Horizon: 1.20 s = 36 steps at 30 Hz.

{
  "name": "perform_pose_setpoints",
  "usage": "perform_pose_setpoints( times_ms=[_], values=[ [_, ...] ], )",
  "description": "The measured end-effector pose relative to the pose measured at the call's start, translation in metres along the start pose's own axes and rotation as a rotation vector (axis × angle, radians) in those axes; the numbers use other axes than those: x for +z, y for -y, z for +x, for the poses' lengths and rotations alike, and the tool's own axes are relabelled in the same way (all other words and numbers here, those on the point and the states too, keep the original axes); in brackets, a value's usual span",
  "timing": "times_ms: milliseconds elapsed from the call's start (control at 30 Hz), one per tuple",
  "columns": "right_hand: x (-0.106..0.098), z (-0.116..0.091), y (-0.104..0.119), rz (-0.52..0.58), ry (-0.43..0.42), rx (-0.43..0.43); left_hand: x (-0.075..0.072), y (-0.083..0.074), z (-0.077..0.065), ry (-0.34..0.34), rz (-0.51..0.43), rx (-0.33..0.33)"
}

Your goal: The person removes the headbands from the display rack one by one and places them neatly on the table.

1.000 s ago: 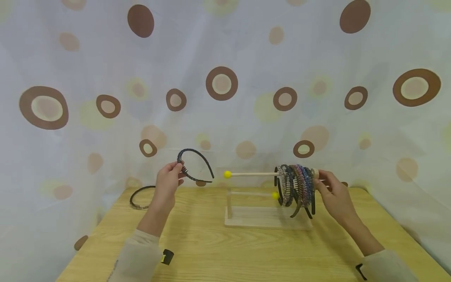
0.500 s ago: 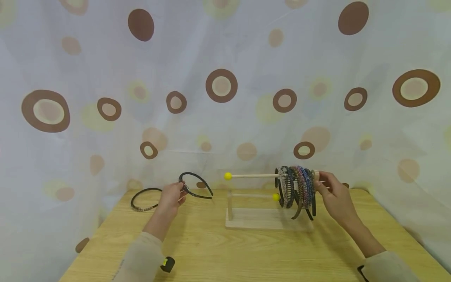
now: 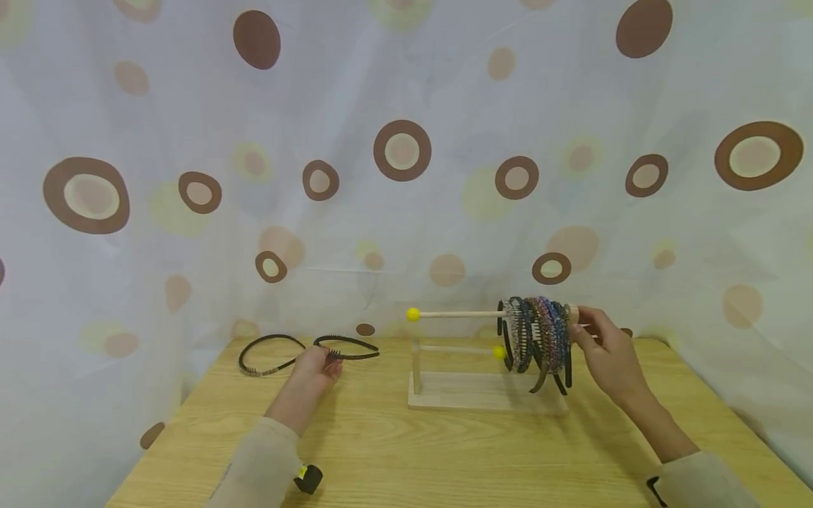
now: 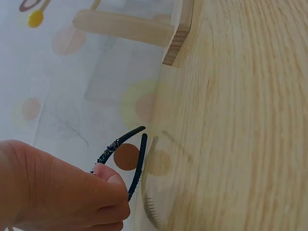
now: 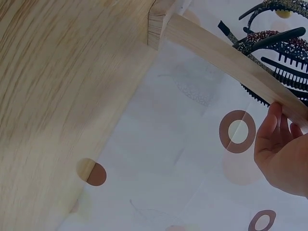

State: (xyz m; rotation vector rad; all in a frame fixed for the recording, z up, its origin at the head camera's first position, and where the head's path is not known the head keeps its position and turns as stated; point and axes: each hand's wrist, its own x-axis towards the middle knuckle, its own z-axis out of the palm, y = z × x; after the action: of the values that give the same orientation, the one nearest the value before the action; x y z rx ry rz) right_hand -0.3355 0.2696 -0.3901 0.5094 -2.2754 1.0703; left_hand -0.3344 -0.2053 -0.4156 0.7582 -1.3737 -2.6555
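Observation:
My left hand [image 3: 311, 370] pinches a black toothed headband [image 4: 138, 168] with dark sparkly beading, low over the left of the table, its two ends pointing right. Just left of that hand, another black headband [image 3: 255, 372] with pale beading lies on the tabletop, partly behind the hand. My right hand [image 3: 615, 360] holds the top of the right upright [image 5: 216, 53] of a wooden stand [image 3: 457, 395], thumb and fingers around its edge. Several beaded headbands [image 3: 546, 335] in silver, black, pink and blue hang bunched on the upper rod, close beside that upright.
The upper rod ends in a yellow ball [image 3: 413, 315] at its left; a second yellow ball [image 3: 500, 352] tips the lower rod. Behind the wooden table [image 3: 406, 458] hangs a pale curtain [image 3: 444, 85] with brown circles. A small black item [image 3: 309, 479] shows beside the left sleeve.
My left hand has lowered the dark headband from the air down close to the table, near the other loose headband. My right hand stays on the stand.

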Motion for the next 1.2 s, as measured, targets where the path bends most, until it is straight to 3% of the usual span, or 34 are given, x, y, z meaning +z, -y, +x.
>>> perform_pose_setpoints(
  times_ms=[267, 533, 800, 1033, 1200],
  values=[
    [0.0, 0.0, 0.0, 0.0, -0.009, -0.015, -0.008, -0.003, 0.011, -0.028, -0.123, -0.057],
    [-0.001, 0.0, 0.001, -0.014, -0.019, -0.024, -0.011, -0.021, 0.001, 0.011, -0.1, -0.063],
    [-0.002, -0.001, 0.001, -0.011, -0.026, -0.032, -0.007, -0.032, -0.009, 0.101, 0.114, 0.023],
    [-0.002, -0.002, 0.0, -0.005, -0.027, -0.035, -0.001, -0.038, -0.018, 0.138, 0.178, 0.045],
    [-0.001, -0.001, 0.001, -0.013, -0.027, -0.048, 0.007, -0.041, -0.035, 0.183, 0.285, 0.143]
  ],
)
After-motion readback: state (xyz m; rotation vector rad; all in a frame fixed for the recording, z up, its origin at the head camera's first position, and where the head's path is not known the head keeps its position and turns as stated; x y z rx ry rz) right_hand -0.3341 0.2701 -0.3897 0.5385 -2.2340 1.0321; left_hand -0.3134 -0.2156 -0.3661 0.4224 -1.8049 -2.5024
